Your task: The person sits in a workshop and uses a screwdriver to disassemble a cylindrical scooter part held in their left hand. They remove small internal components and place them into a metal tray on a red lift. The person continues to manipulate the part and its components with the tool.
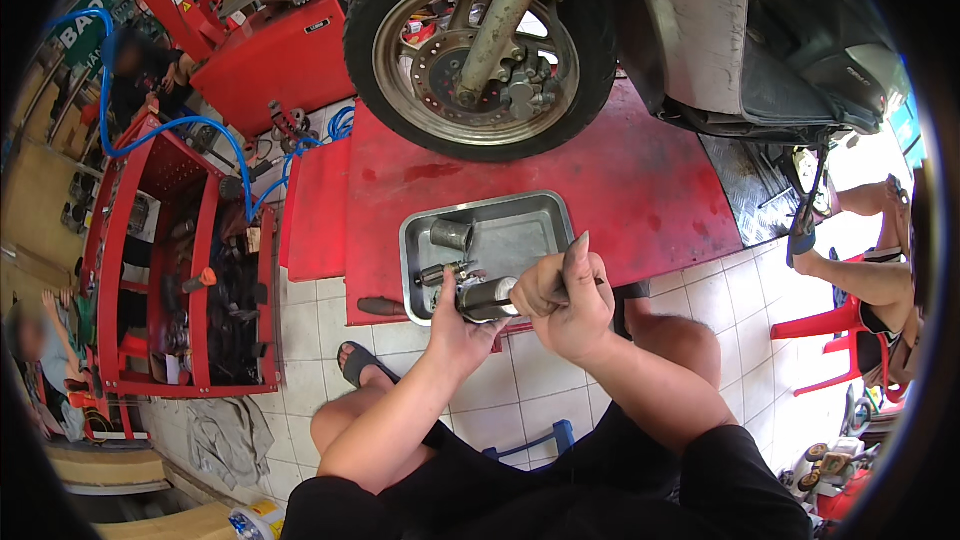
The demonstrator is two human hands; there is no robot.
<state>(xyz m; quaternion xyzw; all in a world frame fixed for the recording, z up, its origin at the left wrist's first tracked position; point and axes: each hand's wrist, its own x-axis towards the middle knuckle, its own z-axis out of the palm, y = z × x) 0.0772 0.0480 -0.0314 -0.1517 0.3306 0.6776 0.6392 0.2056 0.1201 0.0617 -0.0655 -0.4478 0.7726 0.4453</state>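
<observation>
My left hand [460,332] is closed around a shiny metal cylinder [487,300], held over the near edge of a shallow metal tray [535,230]. My right hand [572,305] meets the cylinder's right end with curled fingers and a dirt-darkened thumb pointing up. Whether a small part sits inside those fingers is hidden. In the tray lie a dull grey metal sleeve [452,235] and, closer to my left hand, a smaller cylindrical metal part [437,273]. A dark, handle-shaped object [381,306] rests beside the tray on the left.
The tray sits on a red lift platform [640,200], under a scooter's front wheel [480,70]. To the left stands a red tool cart [205,280] with a blue hose [190,122] nearby. People are at both sides; a red plastic stool [825,340] is at right.
</observation>
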